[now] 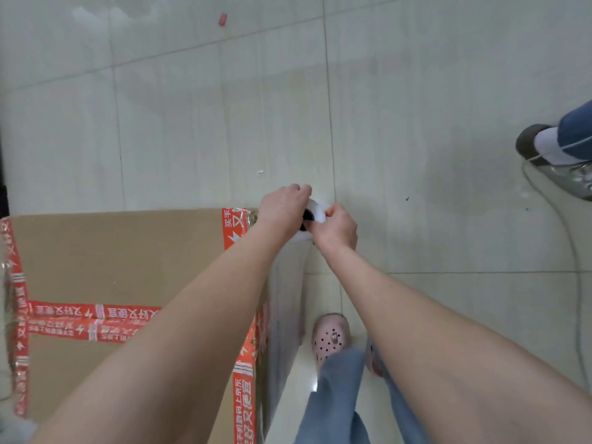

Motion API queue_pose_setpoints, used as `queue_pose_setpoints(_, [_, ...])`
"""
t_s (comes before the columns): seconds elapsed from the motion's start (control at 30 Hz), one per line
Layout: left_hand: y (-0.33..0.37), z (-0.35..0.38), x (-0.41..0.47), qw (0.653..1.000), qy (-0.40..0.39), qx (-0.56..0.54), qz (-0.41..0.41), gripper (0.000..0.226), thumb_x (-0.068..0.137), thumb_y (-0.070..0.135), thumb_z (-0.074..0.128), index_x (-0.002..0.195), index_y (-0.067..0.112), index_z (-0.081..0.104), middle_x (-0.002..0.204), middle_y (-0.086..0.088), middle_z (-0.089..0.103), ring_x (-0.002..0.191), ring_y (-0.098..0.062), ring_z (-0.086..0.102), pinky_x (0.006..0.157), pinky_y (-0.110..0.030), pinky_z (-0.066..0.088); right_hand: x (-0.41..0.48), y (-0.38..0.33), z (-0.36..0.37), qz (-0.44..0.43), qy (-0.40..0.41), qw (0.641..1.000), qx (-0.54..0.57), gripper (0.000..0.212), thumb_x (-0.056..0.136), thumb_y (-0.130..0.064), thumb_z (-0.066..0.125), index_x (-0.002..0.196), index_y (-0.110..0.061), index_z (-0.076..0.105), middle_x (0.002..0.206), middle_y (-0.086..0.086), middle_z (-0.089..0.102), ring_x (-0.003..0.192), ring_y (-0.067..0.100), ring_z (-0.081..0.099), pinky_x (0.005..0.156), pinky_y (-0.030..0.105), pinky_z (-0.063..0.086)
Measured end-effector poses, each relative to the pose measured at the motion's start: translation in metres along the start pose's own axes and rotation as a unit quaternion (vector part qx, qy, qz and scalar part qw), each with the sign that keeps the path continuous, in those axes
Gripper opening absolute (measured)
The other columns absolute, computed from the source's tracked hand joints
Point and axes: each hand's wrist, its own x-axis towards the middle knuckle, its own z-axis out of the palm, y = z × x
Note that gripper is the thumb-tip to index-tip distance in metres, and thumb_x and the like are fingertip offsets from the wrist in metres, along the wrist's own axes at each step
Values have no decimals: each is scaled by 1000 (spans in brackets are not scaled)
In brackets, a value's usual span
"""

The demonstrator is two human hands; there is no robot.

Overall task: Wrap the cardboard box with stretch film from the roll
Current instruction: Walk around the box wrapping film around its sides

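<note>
Stretch film roll (317,210) upright at the cardboard box's (112,257) far right corner, left hand (282,209) and right hand (337,227) close together gripping its top, film sheet (286,299) along the box's right side, pale tiled floor (416,91) around the box

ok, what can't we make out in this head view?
Head view only:
stretch film roll: mostly hidden under left hand and right hand; only top end shows.
cardboard box: forearms cover it, frame's bottom edge cuts it.
film on box side: transparent, layer count unreadable.
</note>
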Motion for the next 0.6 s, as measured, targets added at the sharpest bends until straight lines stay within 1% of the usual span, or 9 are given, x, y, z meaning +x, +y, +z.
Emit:
queue_pose_setpoints(0.07, [-3,0,3,1000,7,3,18,38,85,10,56,122,13,47,112,-8,53,100,-29,56,61,-34,36,0,-6,2,2,3,1000,2,24,76,-28,67,75,-22,43,72,-4,57,62,18,58,50,25,37])
queue_pose_setpoints(0.13, [-7,-3,8,1000,12,4,25,37,86,12,56,122,14,48,112,-7,52,100,-28,56,60,-34,35,2,-14,4,6,0,1000,0,26,76,-27,67,73,-22,42,72,-4,58,66,22,61,52,26,39])
queue_pose_setpoints(0.23, [-13,-9,19,999,17,7,43,32,86,9,53,117,14,51,110,-8,53,99,-29,57,60,-34,35,6,-24,3,-4,3,999,-35,20,76,-28,65,81,-24,46,82,-1,61,71,23,59,53,26,35])
queue_pose_setpoints(0.3, [-18,-14,28,999,11,5,41,27,85,8,52,111,12,53,106,-9,55,94,-31,59,59,-34,35,10,-31,4,-21,14,997,-76,18,77,-27,63,85,-25,47,87,-1,60,75,23,56,59,27,35])
queue_pose_setpoints(0.37, [-28,-17,35,1000,-7,-15,18,23,83,10,52,106,10,52,103,-10,57,90,-33,59,59,-33,35,14,-42,7,-41,24,991,-128,14,78,-24,60,88,-28,50,89,0,61,82,24,57,64,26,35])
queue_pose_setpoints(0.47, [-50,-19,41,997,-15,-66,-36,19,82,13,55,101,9,53,101,-12,59,94,-33,59,61,-32,37,19,-60,16,-86,34,977,-193,25,81,-23,58,105,-31,58,96,1,66,98,26,58,69,26,35])
queue_pose_setpoints(0.53, [-66,-21,43,991,-13,-104,-81,20,82,18,57,99,9,55,101,-12,60,96,-31,59,64,-31,37,22,-71,23,-118,41,970,-206,29,84,-27,60,112,-30,56,106,-1,65,101,24,58,71,26,35])
queue_pose_setpoints(0.6, [-82,-22,45,982,-11,-136,-129,21,82,26,59,95,10,56,100,-12,61,90,-30,58,63,-30,36,25,-83,32,-124,34,972,-196,34,83,-31,64,115,-26,53,112,-1,62,103,23,58,72,26,35])
